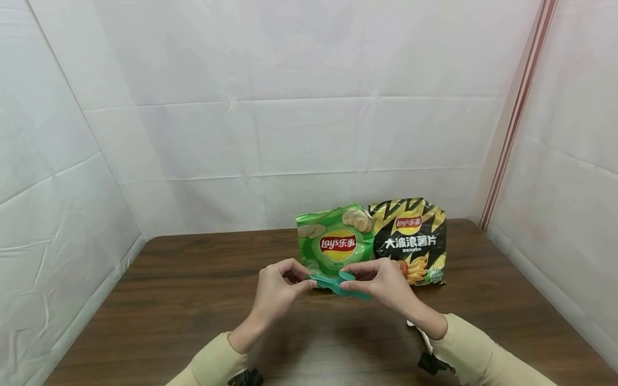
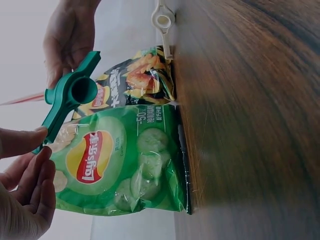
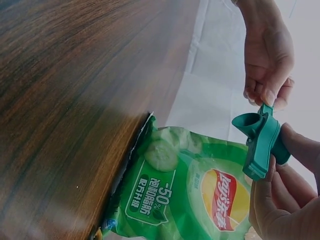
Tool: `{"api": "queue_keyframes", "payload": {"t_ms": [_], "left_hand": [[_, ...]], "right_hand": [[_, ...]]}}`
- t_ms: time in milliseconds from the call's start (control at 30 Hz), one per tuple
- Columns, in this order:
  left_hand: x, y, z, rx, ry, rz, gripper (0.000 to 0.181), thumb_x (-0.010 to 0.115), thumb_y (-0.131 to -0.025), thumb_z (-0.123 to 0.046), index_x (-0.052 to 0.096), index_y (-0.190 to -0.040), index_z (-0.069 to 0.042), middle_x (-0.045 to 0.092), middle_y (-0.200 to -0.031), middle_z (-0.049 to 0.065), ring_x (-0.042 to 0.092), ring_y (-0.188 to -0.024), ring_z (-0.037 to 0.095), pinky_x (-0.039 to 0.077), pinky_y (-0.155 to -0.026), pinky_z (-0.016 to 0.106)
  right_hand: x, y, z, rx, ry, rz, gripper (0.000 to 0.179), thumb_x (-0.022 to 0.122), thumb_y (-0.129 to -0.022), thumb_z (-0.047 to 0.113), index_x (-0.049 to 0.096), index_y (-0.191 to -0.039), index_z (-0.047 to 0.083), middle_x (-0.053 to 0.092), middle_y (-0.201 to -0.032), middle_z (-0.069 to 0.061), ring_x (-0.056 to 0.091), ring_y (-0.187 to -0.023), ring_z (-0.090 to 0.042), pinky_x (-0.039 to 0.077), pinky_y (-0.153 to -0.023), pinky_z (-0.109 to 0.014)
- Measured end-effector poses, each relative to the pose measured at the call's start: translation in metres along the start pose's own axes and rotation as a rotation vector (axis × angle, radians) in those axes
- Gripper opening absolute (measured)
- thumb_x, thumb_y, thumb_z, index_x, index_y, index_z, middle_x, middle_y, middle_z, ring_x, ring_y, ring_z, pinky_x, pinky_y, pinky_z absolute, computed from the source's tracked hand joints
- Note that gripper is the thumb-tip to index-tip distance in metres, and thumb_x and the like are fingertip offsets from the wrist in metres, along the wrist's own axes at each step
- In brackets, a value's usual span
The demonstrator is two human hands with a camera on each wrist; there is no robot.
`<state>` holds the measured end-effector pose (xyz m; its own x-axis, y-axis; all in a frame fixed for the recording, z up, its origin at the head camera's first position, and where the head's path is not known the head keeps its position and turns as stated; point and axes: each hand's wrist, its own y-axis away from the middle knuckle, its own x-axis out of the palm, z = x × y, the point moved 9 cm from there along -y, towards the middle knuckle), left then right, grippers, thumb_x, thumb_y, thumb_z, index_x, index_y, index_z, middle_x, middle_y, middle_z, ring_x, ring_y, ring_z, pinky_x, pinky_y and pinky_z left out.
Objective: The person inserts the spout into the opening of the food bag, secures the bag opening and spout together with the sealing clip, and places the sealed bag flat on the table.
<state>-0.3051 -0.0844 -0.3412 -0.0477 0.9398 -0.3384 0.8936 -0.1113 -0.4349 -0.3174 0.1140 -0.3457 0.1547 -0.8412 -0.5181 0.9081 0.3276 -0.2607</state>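
Note:
Both hands hold a teal green bag-sealing clip with a round pour spout (image 2: 75, 92) above the table. My left hand (image 1: 279, 287) pinches one end between thumb and fingers. The other end, near the spout, is gripped by my right hand (image 1: 381, 284), its thumb against the clip (image 3: 262, 145). Just behind the clip stands a green Lay's chip bag (image 1: 333, 236), upright and apparently full. A black and yellow Lay's bag (image 1: 410, 230) stands beside it on the right, partly behind my right hand in the head view.
A white clip with a similar round spout (image 2: 163, 21) lies on the brown wooden table (image 1: 193, 300), partly hidden by my right forearm in the head view. White sheeting (image 1: 289, 134) hangs behind the table and along both sides.

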Motion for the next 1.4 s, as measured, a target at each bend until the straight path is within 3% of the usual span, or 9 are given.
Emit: {"api": "queue_keyframes", "payload": {"t_ms": [100,233,333,600,1033,1233,1400], "left_hand": [[-0.001,0.003,-0.009,-0.019,0.000,-0.009,0.014,0.082,-0.071,-0.004,0.069,-0.074,-0.010,0.068,-0.070,0.004,0.058,-0.058,0.010,0.048,-0.053,0.020],[-0.001,0.004,-0.008,-0.026,0.002,-0.010,0.014,0.082,-0.071,-0.004,0.069,-0.074,-0.009,0.068,-0.071,0.003,0.058,-0.058,0.011,0.048,-0.053,0.021],[0.001,0.002,0.002,-0.008,-0.001,-0.004,0.015,0.083,-0.071,-0.008,0.069,-0.074,-0.014,0.068,-0.070,-0.001,0.058,-0.058,0.010,0.049,-0.053,0.022],[0.002,0.006,0.010,-0.038,0.015,0.039,0.014,0.082,-0.072,-0.010,0.069,-0.074,-0.015,0.068,-0.070,0.000,0.060,-0.058,0.010,0.051,-0.053,0.024],[0.000,0.009,0.011,-0.058,0.044,0.073,0.016,0.083,-0.072,-0.013,0.070,-0.079,-0.008,0.068,-0.073,0.006,0.062,-0.064,0.010,0.053,-0.059,0.022],[-0.001,0.009,0.013,-0.059,0.017,0.071,0.014,0.083,-0.071,-0.012,0.070,-0.077,-0.014,0.067,-0.072,0.000,0.062,-0.063,0.009,0.054,-0.059,0.024],[0.001,0.011,0.014,-0.063,0.011,0.086,0.015,0.083,-0.072,-0.012,0.069,-0.077,-0.016,0.067,-0.071,-0.001,0.063,-0.063,0.011,0.054,-0.059,0.025]], "right_hand": [[0.000,0.001,-0.001,0.007,-0.001,-0.004,0.031,0.080,-0.074,0.035,0.076,-0.099,0.018,0.074,-0.088,-0.001,0.070,-0.076,-0.009,0.055,-0.064,-0.025],[0.000,0.001,-0.002,0.010,0.010,-0.011,0.032,0.081,-0.073,0.035,0.076,-0.099,0.017,0.074,-0.088,-0.001,0.070,-0.076,-0.009,0.055,-0.064,-0.025],[0.000,0.001,-0.003,0.008,0.019,-0.017,0.033,0.081,-0.072,0.036,0.076,-0.099,0.018,0.074,-0.088,-0.001,0.070,-0.075,-0.008,0.055,-0.063,-0.025],[0.003,0.001,-0.003,0.000,0.038,-0.010,0.032,0.081,-0.072,0.039,0.076,-0.097,0.020,0.075,-0.087,0.000,0.069,-0.073,-0.007,0.055,-0.062,-0.024],[0.008,0.002,0.000,-0.004,0.055,-0.010,0.029,0.082,-0.072,0.035,0.077,-0.095,0.019,0.075,-0.084,0.000,0.068,-0.069,-0.006,0.054,-0.061,-0.024],[0.008,0.001,0.002,-0.023,0.064,-0.022,0.029,0.081,-0.073,0.034,0.077,-0.095,0.017,0.075,-0.086,-0.007,0.069,-0.069,-0.005,0.055,-0.061,-0.023],[0.007,0.001,0.001,0.000,0.073,-0.035,0.027,0.081,-0.072,0.035,0.077,-0.094,0.019,0.075,-0.083,-0.001,0.068,-0.067,-0.005,0.054,-0.060,-0.023]]}}
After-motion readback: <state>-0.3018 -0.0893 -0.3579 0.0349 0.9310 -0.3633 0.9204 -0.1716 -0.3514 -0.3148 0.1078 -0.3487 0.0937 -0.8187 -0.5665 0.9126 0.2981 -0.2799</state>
